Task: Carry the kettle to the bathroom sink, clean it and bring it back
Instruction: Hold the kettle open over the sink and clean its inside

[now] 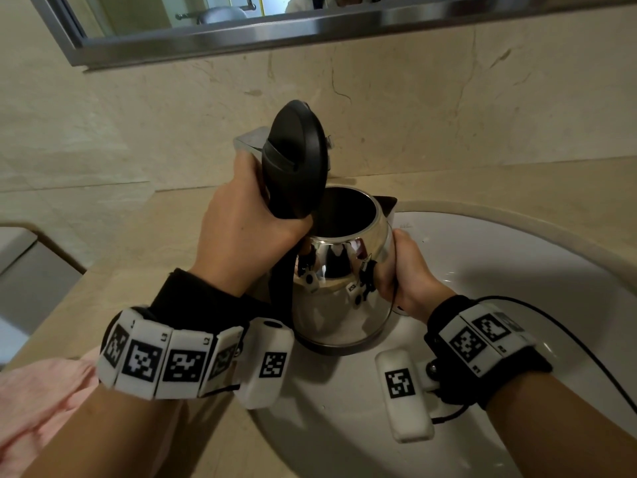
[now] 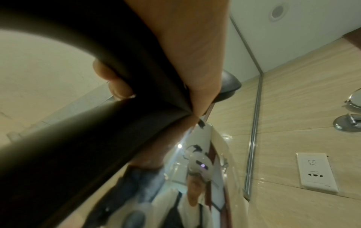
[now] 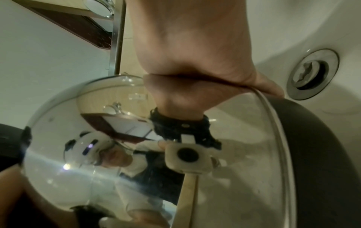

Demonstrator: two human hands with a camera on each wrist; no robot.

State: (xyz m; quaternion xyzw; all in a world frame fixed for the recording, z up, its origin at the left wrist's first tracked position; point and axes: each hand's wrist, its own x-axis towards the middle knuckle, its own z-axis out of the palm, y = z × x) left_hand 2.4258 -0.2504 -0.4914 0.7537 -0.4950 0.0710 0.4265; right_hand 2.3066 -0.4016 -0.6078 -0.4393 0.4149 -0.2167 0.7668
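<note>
A shiny steel kettle (image 1: 339, 298) stands upright at the left rim of the white sink (image 1: 517, 270). I cannot tell whether its base touches the rim. Its black lid (image 1: 296, 157) is tipped up, and the inside looks dark. My left hand (image 1: 241, 229) grips the black handle (image 2: 97, 138), with the fingers curled round it. My right hand (image 1: 406, 270) clasps the kettle's right side, the palm (image 3: 195, 61) pressed to the steel body (image 3: 97, 138). The black base ring (image 3: 312, 154) hangs near the basin wall.
A chrome tap (image 1: 248, 139) stands behind the lid against the marble wall. The drain (image 3: 312, 72) lies in the basin to the right. A pink towel (image 1: 41, 401) lies on the counter at the left. A mirror (image 1: 206, 29) hangs above, with a wall socket (image 2: 316, 172) nearby.
</note>
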